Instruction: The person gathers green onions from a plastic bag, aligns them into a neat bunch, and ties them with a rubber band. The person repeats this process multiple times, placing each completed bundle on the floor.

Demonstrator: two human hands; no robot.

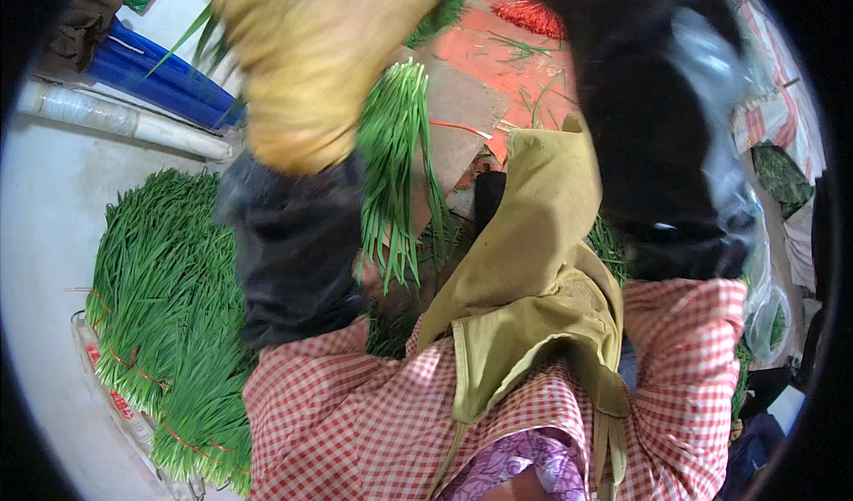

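Observation:
My left hand [320,54], in a yellow work glove, is raised at the top of the view and blurred by motion. Long green leaves [206,41] show past its left edge; whether the fingers hold them is hidden. A bunch of green garlic chives [400,154] lies just right of the glove, pale cut ends away from me, on a brown board [466,94]. My right hand is out of view beyond the top edge; only its black sleeve [646,121] shows. Red ties [530,18] lie in a bundle near that sleeve.
Several tied bunches of chives [173,288] are piled at my left. Behind them lie a white roll [126,118] and a blue roll [153,68]. Loose leaves litter the orange surface [480,28]. A khaki apron [533,234] bulges up before me. Plastic bags [766,321] stand at right.

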